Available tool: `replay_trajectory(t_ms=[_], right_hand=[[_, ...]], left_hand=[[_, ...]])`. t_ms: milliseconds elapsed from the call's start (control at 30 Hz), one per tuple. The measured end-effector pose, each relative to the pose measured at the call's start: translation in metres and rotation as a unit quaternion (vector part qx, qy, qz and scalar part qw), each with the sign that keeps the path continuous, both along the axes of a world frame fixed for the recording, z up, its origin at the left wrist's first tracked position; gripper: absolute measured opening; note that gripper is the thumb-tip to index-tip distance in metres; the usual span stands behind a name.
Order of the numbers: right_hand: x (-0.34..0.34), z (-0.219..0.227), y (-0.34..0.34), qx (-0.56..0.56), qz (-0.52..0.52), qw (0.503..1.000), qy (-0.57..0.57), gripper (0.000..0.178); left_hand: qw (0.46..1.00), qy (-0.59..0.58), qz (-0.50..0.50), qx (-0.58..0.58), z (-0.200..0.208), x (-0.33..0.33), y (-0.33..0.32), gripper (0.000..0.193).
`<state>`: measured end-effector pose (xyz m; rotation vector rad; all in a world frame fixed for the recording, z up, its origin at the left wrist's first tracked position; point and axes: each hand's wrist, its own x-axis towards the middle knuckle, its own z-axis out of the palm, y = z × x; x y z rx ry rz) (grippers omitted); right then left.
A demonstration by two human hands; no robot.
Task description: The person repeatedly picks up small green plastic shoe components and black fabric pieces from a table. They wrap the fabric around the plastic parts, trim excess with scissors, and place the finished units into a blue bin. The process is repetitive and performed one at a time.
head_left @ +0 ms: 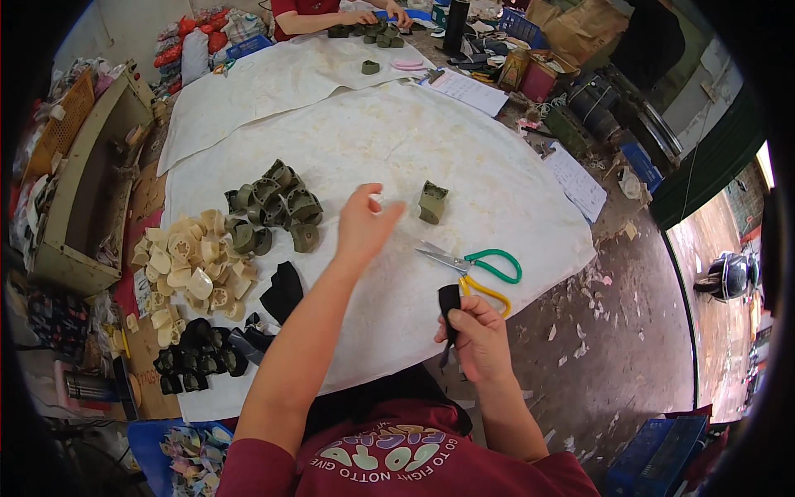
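Reaching over the middle of the white sheet [464, 157], the left hand [362, 224] hangs empty, fingers loosely spread, short of the lone olive piece [432, 201]; olive, cream and black piles line the sheet's left edge. Near its front edge, the right hand [476, 335] pinches a black strip [449, 300], seemingly light and limp, best gripped at one end, just below the scissors [476, 267].
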<state>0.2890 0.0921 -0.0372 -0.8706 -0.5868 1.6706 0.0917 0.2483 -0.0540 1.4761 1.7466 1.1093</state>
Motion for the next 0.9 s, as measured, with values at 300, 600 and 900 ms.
replay_trajectory(t_ms=[300,600,900], right_hand=[[-0.020,-0.030,-0.009,-0.007,0.050,0.994,-0.095,0.012],[-0.006,-0.045,0.006,-0.007,0.066,0.997,-0.030,0.011],[-0.070,0.020,0.004,0.066,0.296,0.946,0.110,0.014]], left_hand=[[0.990,0.054,-0.070,0.106,-0.029,0.053,0.028,0.055],[0.817,-0.564,-0.121,-0.002,0.024,-0.053,-0.018,0.039],[0.820,-0.563,-0.030,-0.095,0.011,-0.037,-0.203,0.043]])
